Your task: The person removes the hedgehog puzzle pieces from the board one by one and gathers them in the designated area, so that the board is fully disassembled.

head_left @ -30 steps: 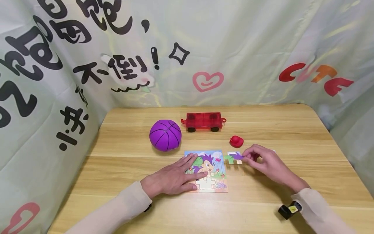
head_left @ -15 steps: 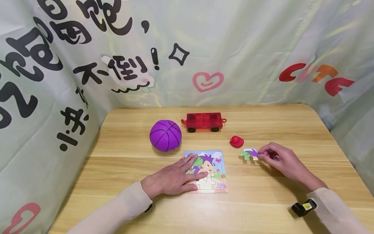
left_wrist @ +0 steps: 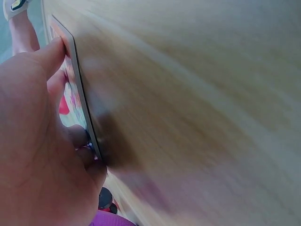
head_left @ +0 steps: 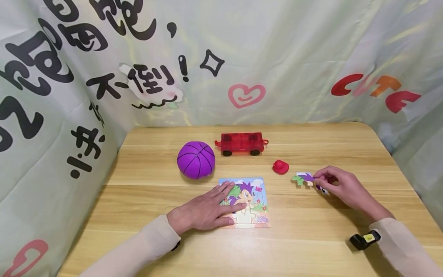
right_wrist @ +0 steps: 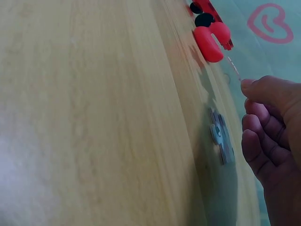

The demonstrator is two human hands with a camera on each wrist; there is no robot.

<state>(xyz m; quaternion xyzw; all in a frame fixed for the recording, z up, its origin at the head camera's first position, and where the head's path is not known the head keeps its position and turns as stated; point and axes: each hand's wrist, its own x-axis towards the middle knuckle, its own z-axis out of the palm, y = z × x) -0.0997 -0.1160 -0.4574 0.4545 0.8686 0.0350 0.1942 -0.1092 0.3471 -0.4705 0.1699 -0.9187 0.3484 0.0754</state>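
Observation:
My left hand (head_left: 204, 209) lies flat with spread fingers over the left part of a square jigsaw puzzle (head_left: 259, 213), which shows a purple-haired hedgehog. In the left wrist view, its thumb and fingertips rest at the edge of the puzzle board (left_wrist: 77, 70). My right hand (head_left: 344, 188) pinches a green, purple and white puzzle piece (head_left: 303, 179) by its right end, above the table. Seen nearly edge-on in the right wrist view, that piece (right_wrist: 232, 66) is a thin strip. Under the right hand lies another puzzle piece (right_wrist: 223, 137) on the table, partly hidden in the head view.
A purple toy basketball (head_left: 196, 160) stands behind the puzzle on the left. A red wheeled toy wagon (head_left: 241, 142) is farther back, and a small red hat-shaped toy (head_left: 280, 167) sits between wagon and right hand. Printed cloth (head_left: 290, 69) hangs behind the wooden table (head_left: 207, 254).
My right hand has carried the pinched puzzle piece to the right and slightly back, away from the puzzle. Another piece now shows beneath it. The left hand has stayed put.

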